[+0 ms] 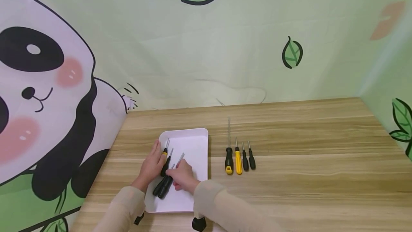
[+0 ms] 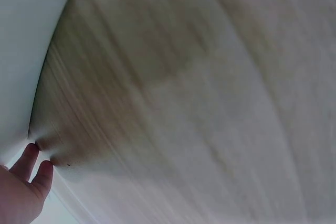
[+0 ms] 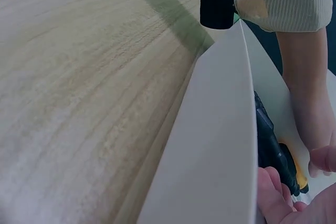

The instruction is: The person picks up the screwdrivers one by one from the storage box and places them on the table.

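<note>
A white tray (image 1: 201, 146) lies on the wooden table with several screwdrivers inside. My left hand (image 1: 151, 165) straddles the tray's left rim, thumb on the inner side; in the left wrist view its fingertips (image 2: 31, 153) show outside the wall. My right hand (image 1: 183, 175) is inside the tray, thumb and fingers pinching a black-handled screwdriver (image 1: 164, 189) near the top of its handle; the shaft emerges beyond the hand. Another black screwdriver (image 1: 157, 189) lies beside it. Closer to the left hand are a black screwdriver (image 1: 165, 167) and a yellow-and-black screwdriver (image 1: 165, 150).
Right of the tray, several screwdrivers stand in a row, shafts pointing away: a long black-and-yellow one (image 1: 229, 162), a yellow one (image 1: 238, 162) and two small black ones, the outer screwdriver (image 1: 251, 160) farthest right. A printed panda backdrop (image 1: 154, 46) borders the table (image 1: 305, 146).
</note>
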`<state>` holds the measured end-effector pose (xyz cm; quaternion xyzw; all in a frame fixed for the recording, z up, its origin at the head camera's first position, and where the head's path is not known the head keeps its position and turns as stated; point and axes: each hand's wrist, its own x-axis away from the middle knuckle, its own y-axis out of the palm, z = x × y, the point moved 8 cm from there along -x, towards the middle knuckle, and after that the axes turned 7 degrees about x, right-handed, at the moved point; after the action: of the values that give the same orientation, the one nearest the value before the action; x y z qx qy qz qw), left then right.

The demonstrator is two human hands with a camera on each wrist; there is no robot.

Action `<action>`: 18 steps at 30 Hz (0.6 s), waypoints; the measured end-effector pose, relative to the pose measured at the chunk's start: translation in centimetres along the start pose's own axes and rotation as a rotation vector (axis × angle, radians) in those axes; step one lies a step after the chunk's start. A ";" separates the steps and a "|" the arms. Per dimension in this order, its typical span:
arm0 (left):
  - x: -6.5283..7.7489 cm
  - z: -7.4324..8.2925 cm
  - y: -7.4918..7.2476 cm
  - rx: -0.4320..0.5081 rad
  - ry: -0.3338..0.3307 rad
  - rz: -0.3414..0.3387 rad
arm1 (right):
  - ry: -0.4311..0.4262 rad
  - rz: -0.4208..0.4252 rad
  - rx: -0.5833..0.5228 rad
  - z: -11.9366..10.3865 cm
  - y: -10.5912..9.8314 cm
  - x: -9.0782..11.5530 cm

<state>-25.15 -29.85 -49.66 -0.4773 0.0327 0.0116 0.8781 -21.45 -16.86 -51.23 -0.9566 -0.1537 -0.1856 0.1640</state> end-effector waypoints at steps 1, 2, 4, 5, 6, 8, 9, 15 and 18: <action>0.0 0.0 0.1 0.002 0.000 0.000 | -0.005 0.008 0.007 0.1 0.0 -0.1; 0.0 0.0 0.1 0.002 0.002 0.002 | -0.008 0.018 0.011 0.0 -0.1 -0.1; 0.0 0.0 0.0 0.002 0.002 0.006 | -0.017 0.033 0.029 0.0 -0.1 -0.2; 0.0 -0.1 0.0 0.003 0.003 0.008 | -0.020 0.038 0.041 0.0 -0.1 -0.3; 0.0 -0.1 0.0 0.001 0.005 0.009 | -0.020 0.043 0.051 0.1 -0.1 -0.4; 0.0 -0.1 0.0 -0.002 0.010 0.010 | -0.020 0.054 0.062 0.1 -0.2 -0.5; 0.0 -0.1 0.0 -0.003 0.011 0.011 | -0.018 0.055 0.066 0.1 -0.2 -0.6; 0.0 0.0 0.0 -0.006 0.015 0.011 | 0.021 0.070 0.065 0.4 -0.4 -0.8; 0.0 0.2 -0.1 -0.002 0.016 0.012 | 0.040 0.083 0.076 0.6 -0.5 -0.8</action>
<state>-25.11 -29.75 -49.53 -0.4779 0.0426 0.0131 0.8773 -22.16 -16.42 -51.93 -0.9512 -0.1177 -0.1919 0.2109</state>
